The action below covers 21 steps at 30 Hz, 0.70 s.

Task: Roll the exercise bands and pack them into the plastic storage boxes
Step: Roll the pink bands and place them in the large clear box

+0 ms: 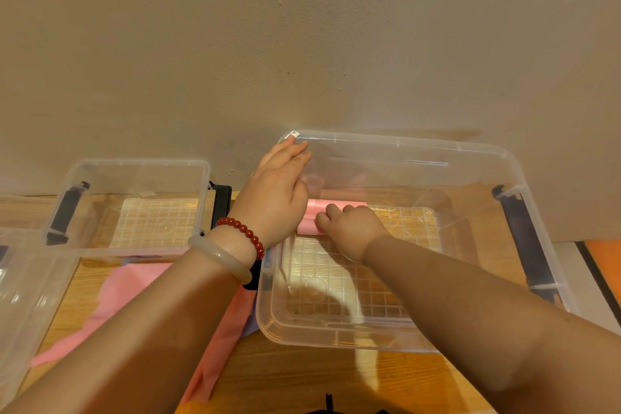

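Wooden counter: right hand grips rolled pink band inside clear plastic box; left hand flat against wall (steadying); keep roll tight.

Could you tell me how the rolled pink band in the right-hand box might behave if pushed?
Lying as a cylinder in the clear box, the rolled pink band would probably roll. The right hand grips it, so it may spring open if released. The unrolled pink band on the table lies limp, suggesting soft, light material.
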Tool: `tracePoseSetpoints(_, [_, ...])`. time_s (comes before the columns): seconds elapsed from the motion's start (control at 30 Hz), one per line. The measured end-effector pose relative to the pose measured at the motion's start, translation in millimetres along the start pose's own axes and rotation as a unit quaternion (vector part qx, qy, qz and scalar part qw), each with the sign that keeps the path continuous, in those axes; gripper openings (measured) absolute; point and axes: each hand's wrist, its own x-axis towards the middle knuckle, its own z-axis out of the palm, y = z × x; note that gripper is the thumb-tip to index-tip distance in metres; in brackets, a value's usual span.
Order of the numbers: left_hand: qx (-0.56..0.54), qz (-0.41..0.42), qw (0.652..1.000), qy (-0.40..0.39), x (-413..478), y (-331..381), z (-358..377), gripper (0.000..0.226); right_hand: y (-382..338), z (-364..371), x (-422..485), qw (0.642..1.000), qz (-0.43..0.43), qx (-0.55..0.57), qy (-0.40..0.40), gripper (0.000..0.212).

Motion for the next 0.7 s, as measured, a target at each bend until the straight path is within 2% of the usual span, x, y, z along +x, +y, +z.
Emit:
tracePoseSetpoints(0.17, [0.002,0.001,1.000,0.003,0,0,0,0.045,-6,-2,1,0.999,-0.028,-0.004,-0.039,0.037])
tracePoseSetpoints(0.37, [0.004,0.010,1.000,0.012,0,0,1,0.044,-8,-3,2,0.998,-0.031,0.007,-0.062,0.032])
tracePoseSetpoints(0.6, [0.004,0.012,1.000,0.017,0,0,2,0.044,-12,-2,2,0.996,0.001,0.060,-0.066,0.029])
tracePoseSetpoints(0.7, [0.004,0.015,1.000,0.019,0,0,2,0.043,-16,0,3,0.993,0.033,0.099,-0.059,0.033])
